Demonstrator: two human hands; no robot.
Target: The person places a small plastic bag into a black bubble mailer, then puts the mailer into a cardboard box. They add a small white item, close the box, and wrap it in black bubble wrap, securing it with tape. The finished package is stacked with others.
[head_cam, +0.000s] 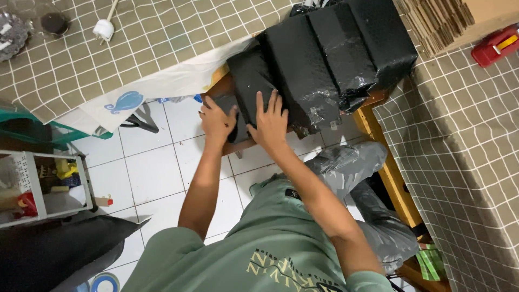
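**Watch that row of parcels near the edge**

Your black wrapped parcel (246, 81) sits at the near end of a small wooden table (373, 121), leaning on two more black parcels (346, 46). Your left hand (217, 120) and right hand (270, 123) press flat on it, fingers spread, gripping nothing. Slick plastic wrap; I reckon a hard shove could slide it onto the white tiled floor (162, 162).

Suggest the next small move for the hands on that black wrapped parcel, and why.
Probably press the wrap flat along the parcel's near end. The left hand and right hand both lie flat on the nearest black wrapped parcel, which leans against two others on the wooden table.
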